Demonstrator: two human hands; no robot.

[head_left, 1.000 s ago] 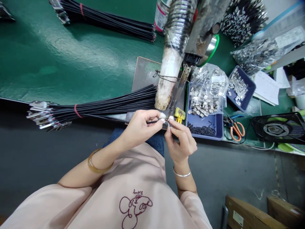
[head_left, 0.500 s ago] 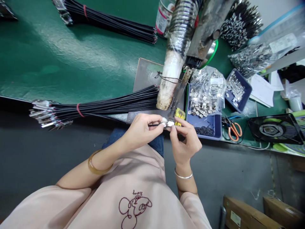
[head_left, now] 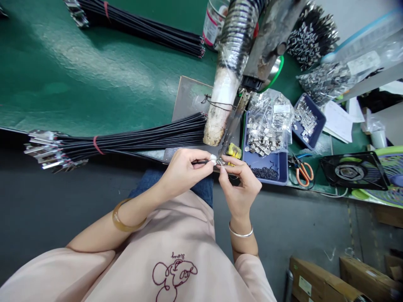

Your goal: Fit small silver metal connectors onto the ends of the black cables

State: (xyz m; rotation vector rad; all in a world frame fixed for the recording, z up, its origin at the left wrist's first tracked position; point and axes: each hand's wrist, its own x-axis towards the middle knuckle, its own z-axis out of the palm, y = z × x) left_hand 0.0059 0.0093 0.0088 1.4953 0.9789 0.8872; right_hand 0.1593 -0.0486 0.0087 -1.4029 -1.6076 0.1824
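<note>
My left hand (head_left: 182,170) pinches a black cable (head_left: 200,162) close to its end; something white covers a fingertip. Facing it, my right hand (head_left: 241,180) grips a small shiny metal connector (head_left: 221,162) between thumb and fingers, right at the cable's end. Fingers partly hide where the two meet, so I cannot tell whether they are joined. Just beyond my fingertips lies the tip of a soldering iron (head_left: 231,130). A bundle of black cables (head_left: 141,140) with a red band and metal ends rests left of my hands.
A taped flexible duct (head_left: 222,92) hangs over a grey board (head_left: 189,98). On the right are a blue tray (head_left: 283,167) with bagged metal pieces, a smaller blue tray (head_left: 319,126), orange-handled pliers (head_left: 304,174) and a black fan (head_left: 354,171). Another cable bundle (head_left: 141,27) lies farther back.
The metal connector looks turned between my right fingers, showing less of its bright face. Both hands remain together; the whole view has shifted slightly.
</note>
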